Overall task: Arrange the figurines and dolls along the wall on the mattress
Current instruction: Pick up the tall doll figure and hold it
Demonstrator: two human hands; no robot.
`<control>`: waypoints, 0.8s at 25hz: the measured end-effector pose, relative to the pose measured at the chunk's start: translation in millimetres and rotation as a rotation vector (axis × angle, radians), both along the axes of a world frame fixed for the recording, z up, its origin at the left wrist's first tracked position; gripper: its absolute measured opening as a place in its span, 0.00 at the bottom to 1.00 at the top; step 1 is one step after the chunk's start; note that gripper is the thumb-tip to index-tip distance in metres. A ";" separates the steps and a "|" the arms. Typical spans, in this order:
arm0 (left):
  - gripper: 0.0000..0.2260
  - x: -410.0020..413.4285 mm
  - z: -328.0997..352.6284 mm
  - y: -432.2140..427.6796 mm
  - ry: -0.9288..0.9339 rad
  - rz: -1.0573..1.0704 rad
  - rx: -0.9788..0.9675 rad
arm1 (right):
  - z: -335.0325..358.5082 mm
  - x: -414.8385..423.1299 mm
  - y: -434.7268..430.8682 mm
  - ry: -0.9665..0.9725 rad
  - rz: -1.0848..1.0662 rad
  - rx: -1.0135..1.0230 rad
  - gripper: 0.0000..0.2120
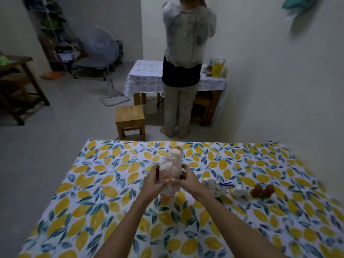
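Note:
A tall white doll (172, 164) with a painted face and orange base is held upright above the lemon-print mattress (93, 211). My left hand (153, 180) grips its left side and my right hand (187, 178) grips its right side. To the right, lying on the mattress, are a white figurine with blue markings (214, 186), a smaller white figurine (240, 191) and a dark red-brown figurine (262, 190). The wall (279, 90) rises along the mattress's right side.
Beyond the mattress's far edge a person (186, 62) stands with their back to me at a cloth-covered table (145, 77). A small wooden stool (130, 121) sits on the floor near the mattress. A fan (104, 45) and wooden furniture (18, 86) stand at left.

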State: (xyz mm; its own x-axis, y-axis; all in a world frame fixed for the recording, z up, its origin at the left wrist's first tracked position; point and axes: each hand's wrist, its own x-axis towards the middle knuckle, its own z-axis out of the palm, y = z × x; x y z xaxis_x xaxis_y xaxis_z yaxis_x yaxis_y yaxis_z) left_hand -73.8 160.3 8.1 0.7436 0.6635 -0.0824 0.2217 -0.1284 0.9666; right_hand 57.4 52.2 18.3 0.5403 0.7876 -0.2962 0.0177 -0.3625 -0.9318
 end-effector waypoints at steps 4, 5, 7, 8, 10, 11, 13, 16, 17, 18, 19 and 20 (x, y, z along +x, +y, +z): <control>0.27 10.8 -18.2 -8.8 -0.017 0.048 0.105 | -12.1 10.7 -5.5 -0.005 0.005 -0.002 0.34; 0.27 9.5 -21.6 -9.3 -0.004 0.067 0.135 | -15.3 9.6 -5.6 -0.010 0.010 -0.007 0.35; 0.26 7.4 -27.2 -8.8 0.031 0.089 0.175 | -20.9 7.0 -5.8 -0.026 0.017 -0.020 0.36; 0.26 6.2 -29.2 -8.5 0.045 0.093 0.185 | -22.9 5.7 -6.0 -0.030 0.023 -0.021 0.36; 0.24 4.3 -31.5 -8.4 0.056 0.090 0.198 | -24.5 4.0 -5.7 -0.047 0.040 -0.026 0.36; 0.23 4.0 -32.3 -8.9 0.061 0.081 0.207 | -23.9 3.7 -5.6 -0.066 0.052 -0.037 0.36; 0.24 4.0 -33.8 -10.6 0.103 0.059 0.238 | -20.3 2.4 -5.5 -0.106 0.071 -0.063 0.37; 0.27 1.4 -27.0 -18.2 0.180 0.028 0.270 | -12.8 0.9 -8.3 -0.214 0.123 -0.108 0.37; 0.32 0.3 -23.9 -21.5 0.225 0.005 0.305 | -10.3 1.8 -10.2 -0.284 0.158 -0.131 0.37; 0.37 -0.2 -20.9 -24.9 0.302 -0.014 0.377 | -8.0 3.6 -12.5 -0.372 0.197 -0.166 0.36; 0.40 0.3 -18.0 -28.2 0.404 -0.008 0.487 | -5.7 6.5 -16.3 -0.489 0.237 -0.217 0.36; 0.40 2.0 -13.6 -32.0 0.496 0.016 0.592 | -3.8 11.0 -22.1 -0.636 0.273 -0.275 0.34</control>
State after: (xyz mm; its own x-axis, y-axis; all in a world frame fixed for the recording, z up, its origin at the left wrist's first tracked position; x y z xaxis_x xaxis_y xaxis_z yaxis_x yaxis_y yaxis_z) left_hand -71.8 128.3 -5.5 0.7025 0.7110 -0.0317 0.6171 -0.5863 0.5248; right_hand 68.4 30.0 14.5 0.4690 0.8609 -0.1973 0.6460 -0.4867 -0.5881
